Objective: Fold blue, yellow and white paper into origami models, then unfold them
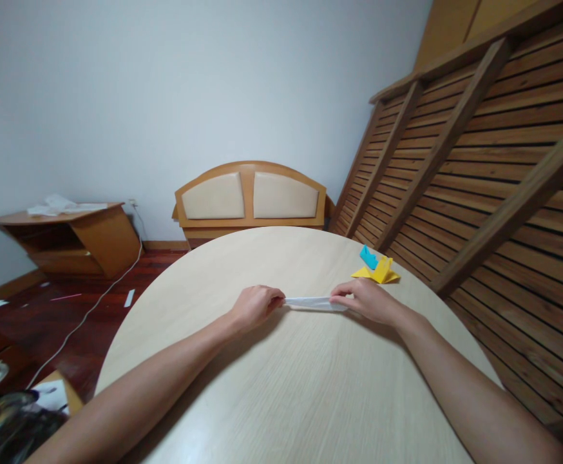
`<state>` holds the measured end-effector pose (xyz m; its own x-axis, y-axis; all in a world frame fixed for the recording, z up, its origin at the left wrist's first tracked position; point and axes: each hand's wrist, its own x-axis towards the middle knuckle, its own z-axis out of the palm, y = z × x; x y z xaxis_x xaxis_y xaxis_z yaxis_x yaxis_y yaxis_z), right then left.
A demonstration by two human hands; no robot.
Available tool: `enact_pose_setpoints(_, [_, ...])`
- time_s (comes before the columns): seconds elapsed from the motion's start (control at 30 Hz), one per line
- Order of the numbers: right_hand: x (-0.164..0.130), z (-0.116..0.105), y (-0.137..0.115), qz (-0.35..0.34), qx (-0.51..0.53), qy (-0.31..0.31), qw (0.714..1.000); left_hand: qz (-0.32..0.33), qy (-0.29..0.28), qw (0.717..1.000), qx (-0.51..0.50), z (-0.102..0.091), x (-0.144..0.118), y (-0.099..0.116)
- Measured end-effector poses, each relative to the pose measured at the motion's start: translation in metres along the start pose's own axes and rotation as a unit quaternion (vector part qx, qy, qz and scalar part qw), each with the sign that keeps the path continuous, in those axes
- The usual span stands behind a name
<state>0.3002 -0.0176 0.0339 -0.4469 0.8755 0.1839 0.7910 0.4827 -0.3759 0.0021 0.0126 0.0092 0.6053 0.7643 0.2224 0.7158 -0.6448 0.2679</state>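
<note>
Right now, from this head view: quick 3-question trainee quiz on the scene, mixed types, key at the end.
1. True or false: both hands, left hand and right hand, pinch the ends of the white folded paper.
2. Multiple choice: the yellow folded paper lies A) beside the left hand, B) just beyond the right hand, C) on the floor.
3. Fill in: the blue paper piece rests against the ____ folded paper on the round table.

Key: 1 true; 2 B; 3 yellow.
</note>
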Motion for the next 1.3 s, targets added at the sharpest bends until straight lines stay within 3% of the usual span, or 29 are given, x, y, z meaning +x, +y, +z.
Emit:
enact_pose_setpoints(0.13, [0.002, 0.001, 0.011, 0.025, -0.048, 0.083, 0.995, -0.043, 0.009, 0.999, -0.001, 0.002, 0.001, -0.004])
enact_pose_setpoints(0.23, [0.005, 0.006, 0.005, 0.055, -0.086, 0.143, 0.985, -0.081, 0.034, 0.996, -0.005, 0.003, 0.001, -0.005])
enact_pose_setpoints(0.33, [0.008, 0.018, -0.014, 0.065, -0.087, 0.133, 0.985, -0.105, 0.049, 0.993, -0.009, 0.005, 0.001, -0.002])
enact_pose_setpoints(0.43, [0.011, 0.034, -0.038, 0.026, -0.061, 0.087, 0.994, -0.108, 0.047, 0.993, -0.007, 0.008, -0.002, 0.007])
enact_pose_setpoints(0.57, [0.012, 0.049, -0.058, -0.016, -0.052, 0.051, 0.997, -0.078, 0.039, 0.996, 0.009, 0.009, -0.006, 0.021])
enact_pose_setpoints(0.77, [0.013, 0.049, -0.058, -0.029, -0.057, 0.04, 0.997, 0.007, 0.019, 1.0, 0.013, 0.011, -0.007, 0.03])
enact_pose_setpoints(0.87, [0.012, 0.051, -0.057, -0.017, -0.072, 0.043, 0.996, 0.044, 0.02, 0.999, -0.006, 0.014, -0.006, 0.027])
enact_pose_setpoints(1.1, [0.016, 0.063, -0.059, 0.032, -0.077, 0.067, 0.994, 0.058, 0.048, 0.997, -0.03, 0.024, -0.001, 0.007])
enact_pose_setpoints(1.3, [0.022, 0.063, -0.034, 0.125, -0.118, 0.081, 0.982, 0.096, 0.035, 0.994, -0.025, 0.03, 0.001, 0.0])
